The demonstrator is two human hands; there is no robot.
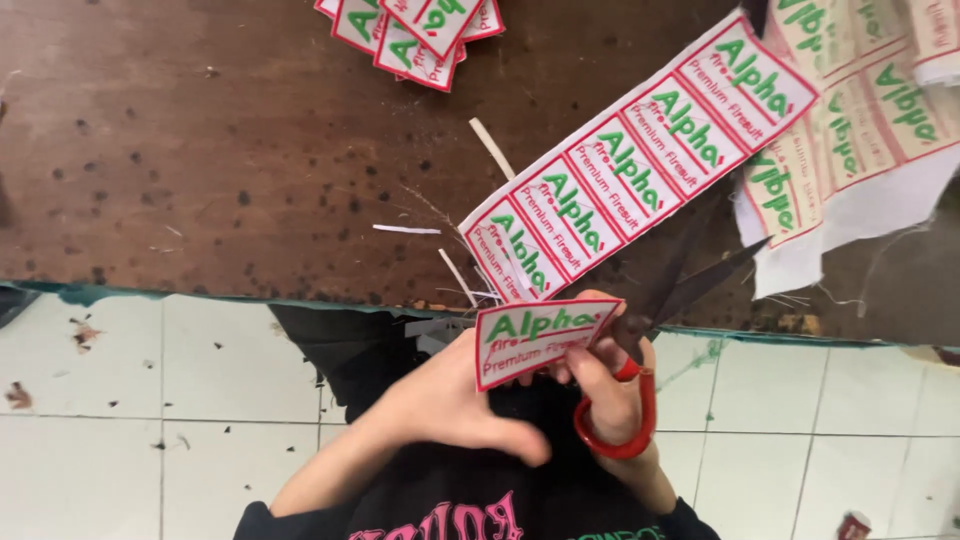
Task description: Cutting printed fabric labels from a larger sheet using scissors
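My left hand [450, 400] holds a single cut fabric label [540, 335], white with a red border and green and red lettering, just off the table's near edge. My right hand [608, 385] grips scissors [690, 270] with red handle loops; the dark blades are apart and point up to the right, under a strip of several joined labels [640, 165]. That strip lies diagonally on the table, its lower end close to the held label. Both hands are close together, almost touching.
A brown, spotted wooden table [200, 150] fills the upper half. A small pile of cut labels [410, 30] lies at the top edge. More uncut label fabric [860, 110] is bunched at the top right. Thin offcut slivers [492, 148] lie mid-table. White floor tiles [150, 400] show below.
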